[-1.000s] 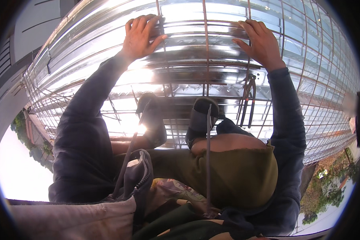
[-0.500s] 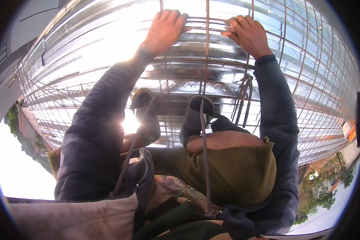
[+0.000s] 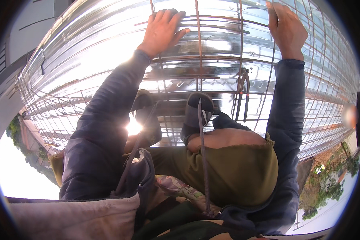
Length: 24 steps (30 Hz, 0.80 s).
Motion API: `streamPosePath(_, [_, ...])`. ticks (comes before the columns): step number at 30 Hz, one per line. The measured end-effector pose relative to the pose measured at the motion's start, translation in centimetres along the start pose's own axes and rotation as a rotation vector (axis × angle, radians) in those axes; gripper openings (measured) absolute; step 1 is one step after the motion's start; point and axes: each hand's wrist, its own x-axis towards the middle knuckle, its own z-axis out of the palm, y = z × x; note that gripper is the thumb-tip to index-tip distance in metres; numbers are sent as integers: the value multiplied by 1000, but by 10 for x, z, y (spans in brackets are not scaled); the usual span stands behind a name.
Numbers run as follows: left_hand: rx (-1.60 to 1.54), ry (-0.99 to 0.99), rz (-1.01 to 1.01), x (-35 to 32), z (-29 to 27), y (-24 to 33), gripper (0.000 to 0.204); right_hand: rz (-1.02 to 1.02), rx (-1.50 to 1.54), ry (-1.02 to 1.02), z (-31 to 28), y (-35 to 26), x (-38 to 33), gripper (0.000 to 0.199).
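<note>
Right hand point(image 3: 287, 30) has swung off right, fingers curled — can't tell if holding anything; only the left hand point(image 3: 163, 32), loosely spread, thumb apart, stays at the crossbars of the rebar mesh point(image 3: 199, 44) — mesh lies over shiny sheeting point(image 3: 220, 50)

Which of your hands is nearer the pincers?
Right. In the picture, the right hand is above and to the right of the pincers; the left hand is above, farther to their left.
</note>
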Motion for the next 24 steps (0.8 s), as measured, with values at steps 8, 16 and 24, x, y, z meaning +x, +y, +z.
streamPosePath(8, [-13,-51,-11,16,18,14,46,-154,172,-346,43,-32,-61,45])
streamPosePath(16, [-23,13,45,22,18,13,40,-316,22,-324,91,-44,-66,44])
streamPosePath(24, [-59,50,0,26,26,15,29,-315,38,-302,85,-38,-61,45])
